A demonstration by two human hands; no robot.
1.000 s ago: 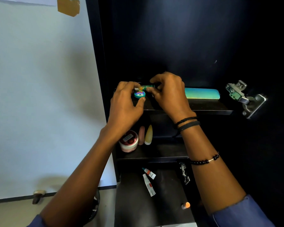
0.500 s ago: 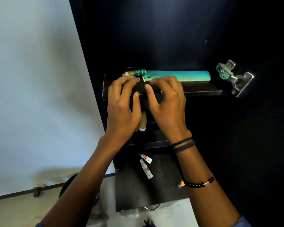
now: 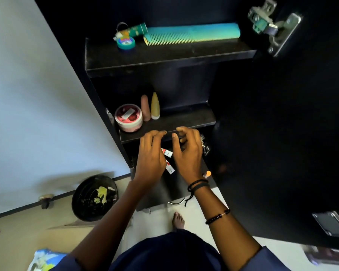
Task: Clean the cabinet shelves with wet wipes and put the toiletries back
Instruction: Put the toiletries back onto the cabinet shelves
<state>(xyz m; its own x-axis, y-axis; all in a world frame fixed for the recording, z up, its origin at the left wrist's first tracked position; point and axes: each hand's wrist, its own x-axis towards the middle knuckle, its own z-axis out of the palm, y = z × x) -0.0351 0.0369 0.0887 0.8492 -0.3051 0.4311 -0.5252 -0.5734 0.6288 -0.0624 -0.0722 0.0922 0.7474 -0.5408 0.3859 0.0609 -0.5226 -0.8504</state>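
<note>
A black cabinet has three shelves. On the top shelf lie a teal comb, a small green tube and a round teal tin. The middle shelf holds a pink jar, a pink tube and a yellow tube. My left hand and my right hand hover side by side below the middle shelf's front edge, fingers apart and holding nothing. Between them show small white-and-red tubes on the bottom shelf. An orange-tipped item lies by my right wrist.
The open cabinet door stands at right with metal hinges. A black waste bin with scraps sits on the floor at left beside the white wall. A blue-and-white packet lies at the bottom left. My bare foot is below the cabinet.
Both hands left the top shelf, where the tin and tube now lie, and dropped to just below the middle shelf's edge. The view tilted downward.
</note>
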